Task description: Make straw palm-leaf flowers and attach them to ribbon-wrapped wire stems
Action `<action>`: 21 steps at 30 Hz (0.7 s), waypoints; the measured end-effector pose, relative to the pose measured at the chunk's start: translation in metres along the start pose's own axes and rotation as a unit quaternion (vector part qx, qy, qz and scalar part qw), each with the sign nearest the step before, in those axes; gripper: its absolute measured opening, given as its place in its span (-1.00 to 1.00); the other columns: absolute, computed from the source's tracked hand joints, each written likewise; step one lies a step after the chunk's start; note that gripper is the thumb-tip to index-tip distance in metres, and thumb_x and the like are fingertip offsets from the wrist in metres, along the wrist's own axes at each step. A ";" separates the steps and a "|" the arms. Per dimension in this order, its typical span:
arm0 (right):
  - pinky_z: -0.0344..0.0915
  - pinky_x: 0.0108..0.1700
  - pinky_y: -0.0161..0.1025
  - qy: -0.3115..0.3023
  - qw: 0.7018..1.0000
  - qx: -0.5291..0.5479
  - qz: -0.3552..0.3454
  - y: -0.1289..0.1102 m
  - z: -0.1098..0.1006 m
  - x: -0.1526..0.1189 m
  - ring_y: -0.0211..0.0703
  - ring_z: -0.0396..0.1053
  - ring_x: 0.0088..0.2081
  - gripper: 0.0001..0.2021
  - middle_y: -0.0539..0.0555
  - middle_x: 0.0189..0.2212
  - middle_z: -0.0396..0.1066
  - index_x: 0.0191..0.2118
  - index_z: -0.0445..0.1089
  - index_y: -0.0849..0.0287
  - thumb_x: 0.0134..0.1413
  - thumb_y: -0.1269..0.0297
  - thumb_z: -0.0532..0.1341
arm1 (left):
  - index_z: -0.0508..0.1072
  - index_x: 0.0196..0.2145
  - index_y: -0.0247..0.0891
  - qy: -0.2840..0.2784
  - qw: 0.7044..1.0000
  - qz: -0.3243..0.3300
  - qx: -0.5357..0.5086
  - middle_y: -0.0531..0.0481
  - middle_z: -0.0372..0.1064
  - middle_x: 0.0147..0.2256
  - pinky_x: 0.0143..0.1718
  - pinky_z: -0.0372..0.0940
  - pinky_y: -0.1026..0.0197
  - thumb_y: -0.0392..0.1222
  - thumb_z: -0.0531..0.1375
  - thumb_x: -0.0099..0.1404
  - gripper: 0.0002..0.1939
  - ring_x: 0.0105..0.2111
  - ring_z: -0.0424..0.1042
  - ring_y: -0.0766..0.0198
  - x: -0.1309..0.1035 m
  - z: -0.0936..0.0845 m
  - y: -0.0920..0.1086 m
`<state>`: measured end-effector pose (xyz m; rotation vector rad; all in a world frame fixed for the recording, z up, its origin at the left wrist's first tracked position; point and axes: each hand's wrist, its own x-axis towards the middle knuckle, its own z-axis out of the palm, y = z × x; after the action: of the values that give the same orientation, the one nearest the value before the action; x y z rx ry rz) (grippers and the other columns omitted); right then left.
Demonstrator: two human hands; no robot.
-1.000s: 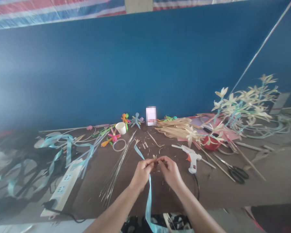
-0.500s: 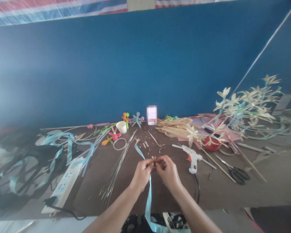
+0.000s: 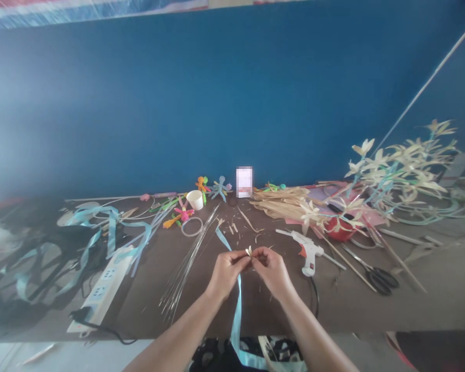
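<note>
From where I stood, the pale bud [image 3: 249, 251] sat over the middle of the table [image 3: 356, 312], pinched between the thumb and fingertips of the left hand [image 3: 225, 274] and of the right hand [image 3: 272, 269]. A blue ribbon [image 3: 236, 316] ran beneath the left hand and down over the near edge; whether those fingers gripped it too, I couldn't tell. Scraps [image 3: 234, 227] littered the wood just beyond. Loose wires [image 3: 188, 263] fanned out to the left, with a ring [image 3: 192, 227] and a cup [image 3: 195, 200] past them and a power strip [image 3: 101, 294] further out. On the right, the glue gun [image 3: 309, 253] lay nearest, its cord trailing behind the right forearm, then scissors [image 3: 380, 279], husks [image 3: 281, 202] and a spray of pale flowers [image 3: 395, 165] crowding the far side
</note>
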<state>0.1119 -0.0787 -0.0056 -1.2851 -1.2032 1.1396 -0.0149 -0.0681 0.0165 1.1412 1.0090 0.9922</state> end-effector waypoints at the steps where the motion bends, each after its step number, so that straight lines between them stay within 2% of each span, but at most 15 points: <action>1: 0.23 -0.48 -0.36 0.003 1.000 -0.003 -0.003 -0.001 0.000 0.000 -0.25 0.33 -0.52 -0.93 -0.02 -0.57 0.34 -0.46 0.28 0.22 -0.16 0.35 0.12 | 0.49 -0.34 -0.36 0.007 1.000 0.001 -0.003 -0.02 0.40 -0.52 -0.42 0.20 0.27 -0.16 0.19 0.01 -0.74 -0.51 0.32 0.29 0.000 0.000 -0.001; 10: 0.22 -0.51 -0.35 0.012 1.000 -0.022 -0.010 0.000 0.004 -0.001 -0.24 0.31 -0.53 -0.90 0.01 -0.57 0.35 -0.45 0.30 0.22 -0.13 0.30 0.11 | 0.51 -0.41 -0.38 0.047 0.999 0.015 0.004 -0.04 0.40 -0.56 -0.44 0.21 0.28 -0.15 0.21 -0.01 -0.76 -0.52 0.31 0.28 0.003 -0.001 -0.010; 17: 0.13 -0.64 -0.41 0.004 1.000 -0.003 0.006 -0.002 0.003 0.000 -0.29 0.26 -0.60 -0.85 0.02 -0.58 0.34 -0.42 0.31 0.23 -0.12 0.26 0.11 | 0.48 -0.33 -0.38 0.032 0.999 -0.012 -0.036 -0.03 0.40 -0.55 -0.43 0.21 0.26 -0.12 0.22 -0.03 -0.69 -0.54 0.31 0.32 0.002 -0.002 -0.011; 21: 0.05 -0.69 -0.44 0.003 1.000 -0.007 0.007 -0.003 0.002 0.001 -0.35 0.19 -0.66 -0.84 0.00 -0.61 0.32 -0.42 0.32 0.24 -0.12 0.25 0.12 | 0.48 -0.35 -0.37 0.027 0.996 -0.034 -0.075 -0.05 0.41 -0.51 -0.39 0.23 0.23 -0.14 0.24 -0.06 -0.70 -0.50 0.34 0.30 0.005 -0.004 -0.015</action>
<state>0.1100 -0.0778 -0.0024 -1.3091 -1.2016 1.1370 -0.0166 -0.0643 0.0009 0.9557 0.9931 1.0313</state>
